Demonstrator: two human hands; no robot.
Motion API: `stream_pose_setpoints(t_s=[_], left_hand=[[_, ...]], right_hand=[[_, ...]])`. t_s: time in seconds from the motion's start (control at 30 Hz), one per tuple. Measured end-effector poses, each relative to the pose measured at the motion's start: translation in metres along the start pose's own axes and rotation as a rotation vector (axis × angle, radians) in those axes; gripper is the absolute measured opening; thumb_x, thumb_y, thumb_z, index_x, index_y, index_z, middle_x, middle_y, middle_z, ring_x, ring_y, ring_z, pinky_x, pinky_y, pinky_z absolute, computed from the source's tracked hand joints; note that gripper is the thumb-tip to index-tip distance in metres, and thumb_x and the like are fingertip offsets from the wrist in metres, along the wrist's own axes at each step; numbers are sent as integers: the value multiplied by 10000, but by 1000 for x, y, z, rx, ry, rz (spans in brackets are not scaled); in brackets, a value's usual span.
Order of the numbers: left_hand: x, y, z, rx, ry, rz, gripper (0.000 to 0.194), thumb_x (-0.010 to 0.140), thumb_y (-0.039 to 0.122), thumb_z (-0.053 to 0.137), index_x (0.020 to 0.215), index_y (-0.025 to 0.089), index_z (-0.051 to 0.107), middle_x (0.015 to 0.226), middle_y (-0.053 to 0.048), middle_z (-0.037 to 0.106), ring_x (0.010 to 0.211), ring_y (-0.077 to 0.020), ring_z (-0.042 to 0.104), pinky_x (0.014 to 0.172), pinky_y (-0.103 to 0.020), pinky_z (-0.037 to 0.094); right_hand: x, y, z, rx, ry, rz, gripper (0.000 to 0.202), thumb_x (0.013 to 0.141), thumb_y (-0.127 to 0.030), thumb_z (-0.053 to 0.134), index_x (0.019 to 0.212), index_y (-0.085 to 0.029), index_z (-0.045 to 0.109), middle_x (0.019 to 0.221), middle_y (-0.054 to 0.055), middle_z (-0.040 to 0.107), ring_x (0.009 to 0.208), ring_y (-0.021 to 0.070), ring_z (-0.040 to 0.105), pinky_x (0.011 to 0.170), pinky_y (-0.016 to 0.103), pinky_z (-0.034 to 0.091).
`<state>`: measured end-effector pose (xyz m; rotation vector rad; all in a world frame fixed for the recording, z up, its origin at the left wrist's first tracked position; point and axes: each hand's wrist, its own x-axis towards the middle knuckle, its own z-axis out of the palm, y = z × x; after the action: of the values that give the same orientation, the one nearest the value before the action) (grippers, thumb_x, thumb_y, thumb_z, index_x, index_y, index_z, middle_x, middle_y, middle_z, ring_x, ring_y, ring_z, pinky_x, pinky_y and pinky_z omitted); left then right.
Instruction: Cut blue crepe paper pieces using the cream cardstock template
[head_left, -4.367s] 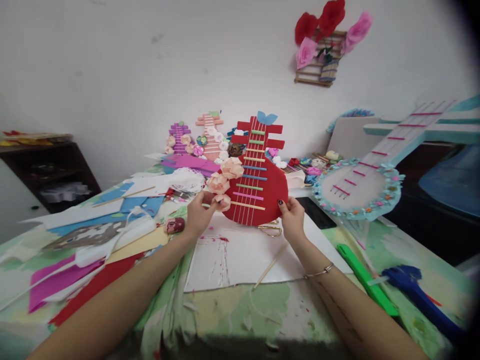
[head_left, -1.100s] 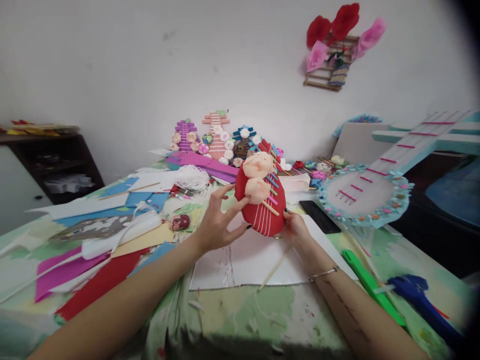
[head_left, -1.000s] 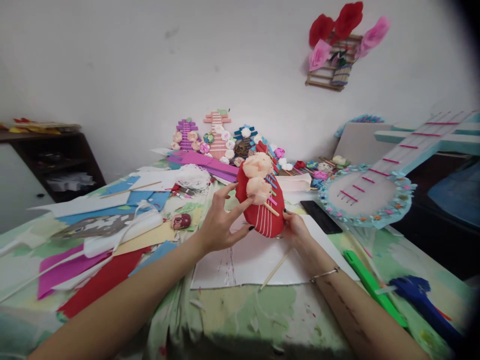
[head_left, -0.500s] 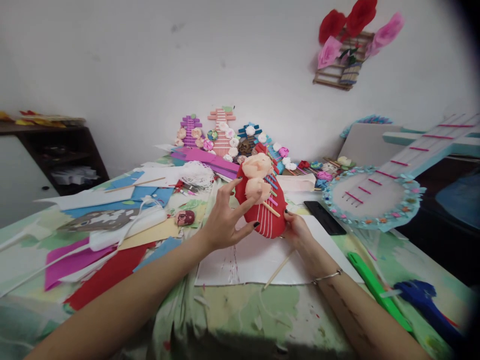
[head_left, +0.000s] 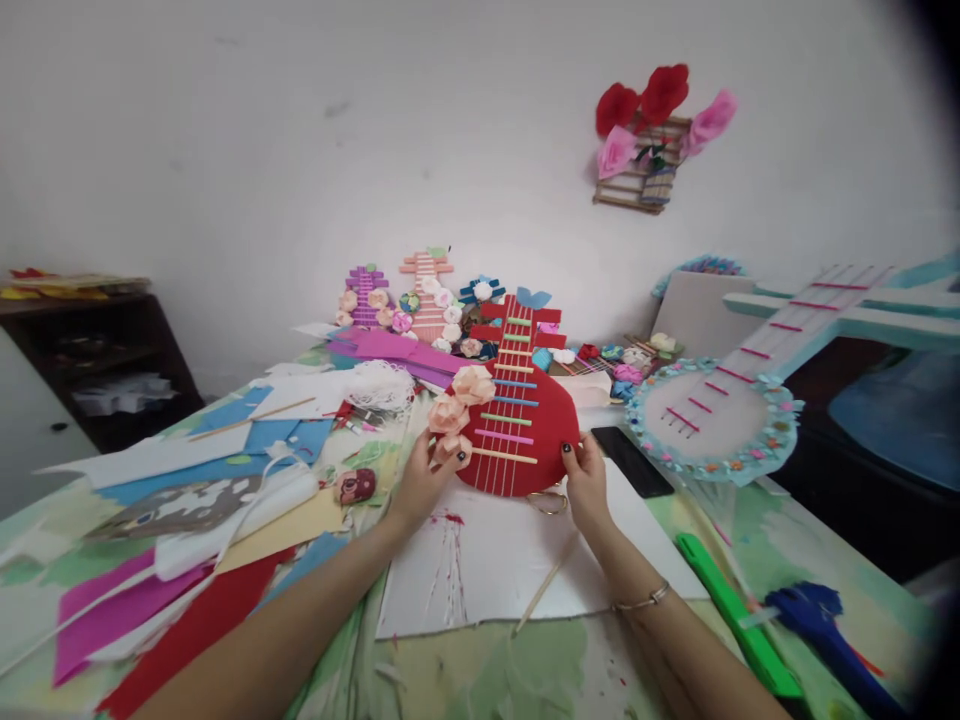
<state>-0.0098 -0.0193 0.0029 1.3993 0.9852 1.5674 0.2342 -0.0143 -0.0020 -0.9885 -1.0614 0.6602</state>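
A red paper lute (head_left: pixel 551 420) with white strings, coloured crossbars and a blue bow on top is held up facing me, over a white board (head_left: pixel 495 590). Peach paper flowers (head_left: pixel 450 414) run down its left edge. My left hand (head_left: pixel 424 480) grips the lower left edge, its thumb by the lowest flower. On the opposite edge, my right hand (head_left: pixel 589 485) pinches the body, thumb in front and the other fingers partly hidden behind. Below the lute, the gold handles of scissors (head_left: pixel 549 502) show. A thin wooden stick (head_left: pixel 536 598) lies on the board.
Coloured paper sheets (head_left: pixel 180 620) and a bundle of white string (head_left: pixel 379 388) lie to the left. At right are a black phone (head_left: pixel 632 462), a green cutter (head_left: pixel 731 610), a blue glue gun (head_left: pixel 825 630) and a large pale-blue lute (head_left: pixel 720 400). Small decorated lutes (head_left: pixel 427 300) stand behind.
The red lute has turned from a tilted, angled pose to upright and facing me. My left hand has moved from the flowers' front down to the lower left edge.
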Motion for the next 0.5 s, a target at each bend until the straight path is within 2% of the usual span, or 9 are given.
stream_pose_setpoints(t_s=[0.1, 0.17, 0.3, 0.4, 0.5], left_hand=[[0, 2, -2, -74, -28, -36, 664, 706, 428, 770, 1242, 153, 490, 1197, -141, 611, 1130, -293, 604, 955, -411, 492], [1, 5, -3, -128, -46, -46, 722, 706, 447, 770, 1286, 149, 458, 1242, -155, 595, 1160, -292, 595, 998, -411, 467], [9, 5, -6, -215, -54, -52, 820, 678, 497, 784, 1340, 172, 426, 1425, -182, 475, 1312, -325, 477, 1071, -407, 411], [14, 0, -9, -247, -24, -90, 863, 660, 532, 781, 1368, 203, 414, 1520, -180, 363, 1398, -353, 361, 1104, -426, 374], [14, -10, -13, -247, 14, -168, 839, 666, 534, 775, 1366, 226, 431, 1549, -170, 319, 1428, -368, 300, 1126, -454, 341]], right_hand=[[0, -10, -4, -124, -41, 9, 374, 725, -358, 687, 1067, -232, 604, 931, 41, 712, 771, 207, 643, 657, 305, 509], [2, -16, -7, -191, -53, 30, 357, 703, -313, 702, 1043, -238, 625, 854, 24, 715, 700, 201, 640, 597, 289, 495], [12, -16, -8, -235, -74, 78, 249, 687, -265, 687, 927, -227, 631, 734, 8, 717, 602, 197, 634, 550, 290, 491], [33, -12, -6, -223, -65, 93, 171, 679, -258, 692, 823, -215, 611, 645, -6, 698, 519, 186, 601, 487, 279, 468], [73, -10, -7, -198, -18, 64, 165, 687, -252, 733, 783, -197, 611, 616, -19, 672, 520, 166, 590, 502, 267, 474]])
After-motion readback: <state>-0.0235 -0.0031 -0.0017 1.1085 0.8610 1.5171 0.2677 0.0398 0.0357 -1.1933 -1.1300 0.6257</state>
